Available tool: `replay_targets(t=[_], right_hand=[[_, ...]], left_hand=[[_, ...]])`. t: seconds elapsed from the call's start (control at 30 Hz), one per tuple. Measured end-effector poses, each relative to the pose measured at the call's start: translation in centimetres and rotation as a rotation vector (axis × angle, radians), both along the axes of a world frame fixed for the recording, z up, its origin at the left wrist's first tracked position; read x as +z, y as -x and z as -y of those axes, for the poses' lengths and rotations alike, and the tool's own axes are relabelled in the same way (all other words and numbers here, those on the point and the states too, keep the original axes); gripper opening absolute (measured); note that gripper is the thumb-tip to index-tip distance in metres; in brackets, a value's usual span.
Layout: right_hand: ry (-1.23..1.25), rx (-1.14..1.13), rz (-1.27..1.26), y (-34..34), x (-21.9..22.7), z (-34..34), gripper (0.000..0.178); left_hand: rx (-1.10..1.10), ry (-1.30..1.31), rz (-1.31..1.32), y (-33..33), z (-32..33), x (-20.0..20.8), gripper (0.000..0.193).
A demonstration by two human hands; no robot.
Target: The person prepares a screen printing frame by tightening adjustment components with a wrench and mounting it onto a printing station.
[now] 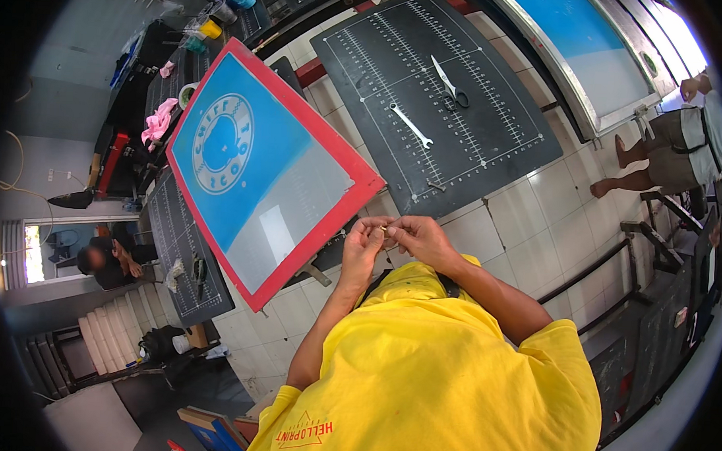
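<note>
Close in front of my yellow shirt, both hands meet with fingertips pinched together. Between them is a small gold-coloured piece (383,229), too small to name. My left hand (363,248) and my right hand (426,240) are both closed on it. Just ahead lies a black board (450,177) with white ruler marks. On it rest an open-ended wrench (410,125), a pair of scissors (449,84) with black handles, and a small bolt-like piece (435,187). Left of my hands, a red-framed printing screen (330,194) with blue emulsion stands tilted.
A metal-framed screen (617,121) is at the upper right. One person (674,137) stands at the right, another (109,256) appears far left. Another marked board (207,296) sits under the red screen. Pink cloths (159,121) and tubs (211,29) lie beyond. Black metal rails (590,269) run at right.
</note>
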State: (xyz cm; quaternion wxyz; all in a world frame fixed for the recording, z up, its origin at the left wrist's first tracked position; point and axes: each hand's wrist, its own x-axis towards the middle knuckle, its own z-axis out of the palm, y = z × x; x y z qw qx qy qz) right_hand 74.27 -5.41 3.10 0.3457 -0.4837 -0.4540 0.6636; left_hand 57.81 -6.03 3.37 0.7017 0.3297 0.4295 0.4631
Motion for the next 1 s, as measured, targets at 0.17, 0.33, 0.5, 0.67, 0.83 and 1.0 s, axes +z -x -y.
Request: replay_targets(t=[0.17, 0.33, 0.5, 0.67, 0.83, 1.0], right_hand=[[-0.027, -0.024, -0.075, 0.6, -0.4, 0.6, 0.021], [0.035, 0.053, -0.085, 0.0, 0.3, 0.3, 0.019], [0.000, 0.054, -0.092, 0.1, 0.8, 0.7, 0.020], [0.174, 0.120, -0.281, -0.3, -0.5, 0.4, 0.022], [0.206, 0.128, -0.342, -0.3, -0.3, 0.5, 0.021], [0.227, 0.210, -0.402, -0.5, -0.4, 0.4, 0.026]], left_hand=[[0.016, -0.092, -0.129, 0.7, 0.2, -1.2, 0.023], [0.025, -0.067, -0.101, 0.5, 0.2, -0.9, 0.021], [0.023, -0.106, -0.169, 0.8, 0.5, -1.2, 0.021], [0.043, -0.092, -0.195, 0.4, 0.5, -0.4, 0.021], [0.091, -0.065, -0.057, -0.1, 0.6, 0.1, 0.022], [0.016, -0.035, -0.120, 0.7, 0.8, -1.0, 0.023]])
